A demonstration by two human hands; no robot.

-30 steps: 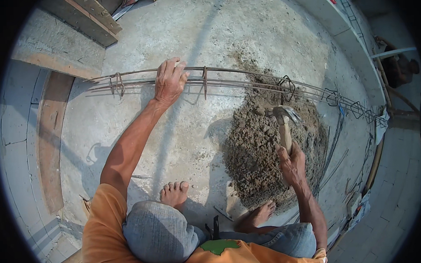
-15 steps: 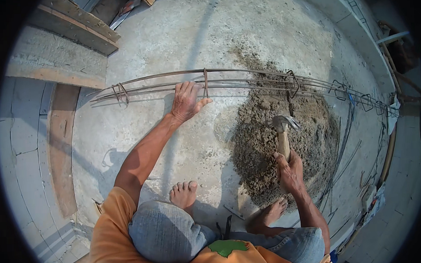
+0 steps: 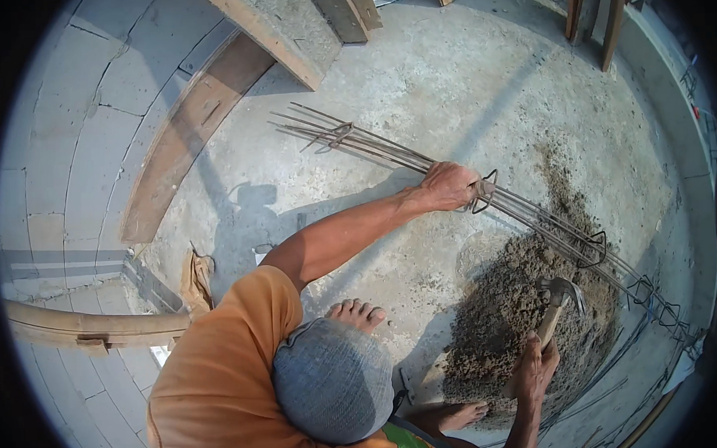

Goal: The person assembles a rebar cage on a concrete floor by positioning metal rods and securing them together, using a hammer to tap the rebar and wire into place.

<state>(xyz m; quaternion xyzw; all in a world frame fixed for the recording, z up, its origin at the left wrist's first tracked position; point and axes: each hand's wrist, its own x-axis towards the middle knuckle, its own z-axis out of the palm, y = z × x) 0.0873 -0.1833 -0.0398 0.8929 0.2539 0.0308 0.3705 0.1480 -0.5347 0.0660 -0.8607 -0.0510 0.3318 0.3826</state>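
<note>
Grasping a rebar cage point(image 3: 532, 215) with the left hand point(image 3: 450, 186), a hammer point(image 3: 556, 308) with the right hand point(image 3: 535, 368), both closed.

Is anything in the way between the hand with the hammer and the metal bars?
Nothing visible blocks the right hand. The gritty pile shows between it and the bars, but seems to lie below; only its own hammer sticks out that way. The left hand grips the bars.
</note>
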